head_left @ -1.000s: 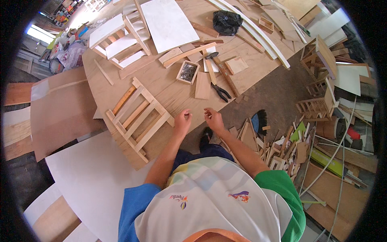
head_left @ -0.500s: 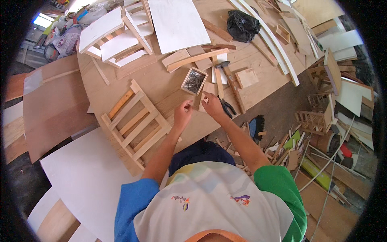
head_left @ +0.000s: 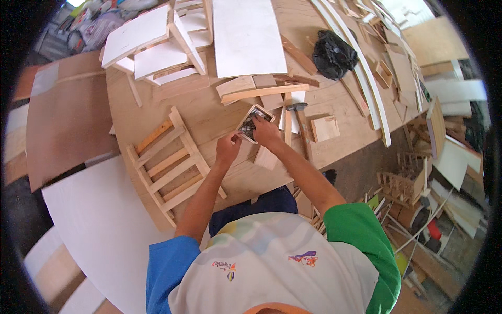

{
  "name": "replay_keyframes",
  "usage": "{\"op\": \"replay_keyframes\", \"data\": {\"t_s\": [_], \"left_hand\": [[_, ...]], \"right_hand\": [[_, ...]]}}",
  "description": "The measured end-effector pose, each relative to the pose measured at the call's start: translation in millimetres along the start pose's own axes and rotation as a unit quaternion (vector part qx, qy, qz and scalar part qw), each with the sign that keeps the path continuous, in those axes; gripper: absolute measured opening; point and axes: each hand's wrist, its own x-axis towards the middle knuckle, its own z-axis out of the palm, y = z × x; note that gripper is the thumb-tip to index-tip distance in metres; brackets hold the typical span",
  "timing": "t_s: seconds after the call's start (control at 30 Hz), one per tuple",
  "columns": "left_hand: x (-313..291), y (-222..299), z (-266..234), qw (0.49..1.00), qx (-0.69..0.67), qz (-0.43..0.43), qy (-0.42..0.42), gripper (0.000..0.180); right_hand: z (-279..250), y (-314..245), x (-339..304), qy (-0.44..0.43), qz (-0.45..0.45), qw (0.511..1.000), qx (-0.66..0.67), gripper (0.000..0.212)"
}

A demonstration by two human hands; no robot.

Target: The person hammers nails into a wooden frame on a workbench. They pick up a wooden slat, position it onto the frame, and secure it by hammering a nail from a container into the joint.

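Has frame [head_left: 171, 174] apparently joined near left edge of table [head_left: 240, 183], hammer [head_left: 304, 128] idle — right hand [head_left: 266, 132] in nail box [head_left: 265, 110], finger grip hidden; left hand [head_left: 228, 149] curled at box corner — hold unclear.

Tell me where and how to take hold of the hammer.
I'd grip the hammer low on its handle, from above on the person's side. It lies with its head away from the person and the handle running back toward them; the block sits beside the upper handle. The right hand is nearer, so likely suits better.
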Motion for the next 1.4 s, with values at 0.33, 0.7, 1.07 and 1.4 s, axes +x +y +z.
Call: {"op": "replay_keyframes", "data": {"t_s": [0.33,0.7,1.07,1.4], "left_hand": [[-1,29,11,0.993,0.033,-0.08,0.083,0.019],[30,22,51,0.993,0.092,-0.073,0.01,0.026],[36,29,48,0.96,0.248,-0.111,-0.074,0.025],[40,25,52,0.942,0.323,-0.072,-0.051,0.015]], "right_hand": [[-11,27,10,0.05,-0.086,0.99,0.101,0.025],[-11,47,30,-0.106,-0.1,0.989,-0.011,0.036],[-22,33,23,-0.07,-0.118,0.991,0.009,0.032],[-24,28,28,-0.075,-0.088,0.993,0.029,0.022]]}}
